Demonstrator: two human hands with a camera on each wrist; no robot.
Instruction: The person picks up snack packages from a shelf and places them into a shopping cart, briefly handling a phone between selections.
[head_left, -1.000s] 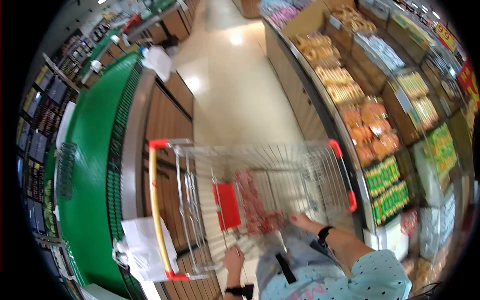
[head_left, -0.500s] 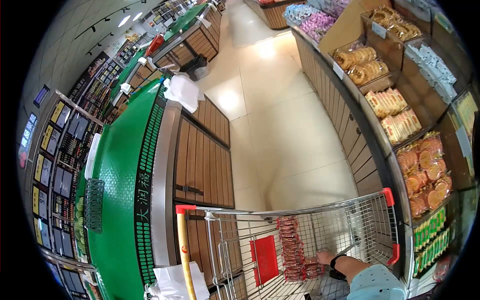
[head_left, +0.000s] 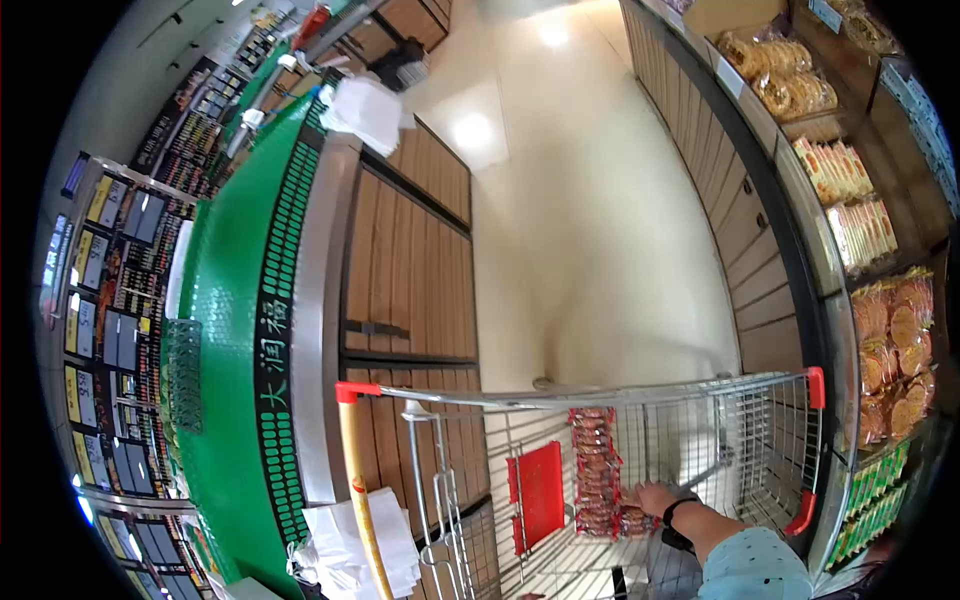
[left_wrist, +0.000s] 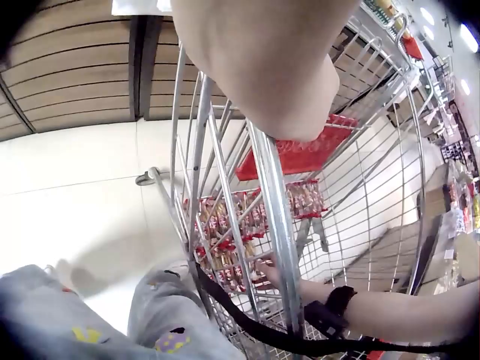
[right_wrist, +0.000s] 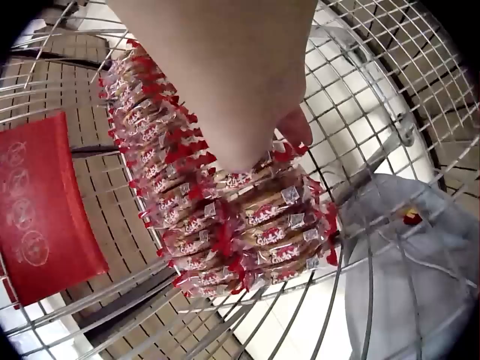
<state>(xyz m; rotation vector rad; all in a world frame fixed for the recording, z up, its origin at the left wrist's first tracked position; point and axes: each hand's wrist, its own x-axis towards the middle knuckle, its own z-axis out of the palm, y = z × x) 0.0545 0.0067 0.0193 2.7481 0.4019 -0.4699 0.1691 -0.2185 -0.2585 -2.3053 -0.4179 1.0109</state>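
Inside the shopping cart [head_left: 600,398], clear snack packets [right_wrist: 169,180] with red wrapper ends lie in a long row, with a shorter row [right_wrist: 277,232] beside it. My right hand [head_left: 655,498] is down at the shorter row, pinching a packet at its far end; in the right wrist view the thumb shows by a red wrapper end, and the other fingers are hidden. My left hand [left_wrist: 292,82] grips the cart's metal rail [left_wrist: 274,202] above the red seat flap [left_wrist: 330,150]; its fingers are out of sight there.
A green-topped counter [head_left: 225,310] with wood-panelled sides runs along the left. White plastic bags [head_left: 365,540] hang by the cart's yellow handle [head_left: 362,500]. On the right, a display shelf holds bagged biscuits [head_left: 895,350] and green packets [head_left: 870,510]. A tiled aisle [head_left: 590,250] stretches ahead.
The head view has tilted and shifted, moving my left hand mostly out of it. My right hand stays at the packets, now slightly closer over the shorter row.
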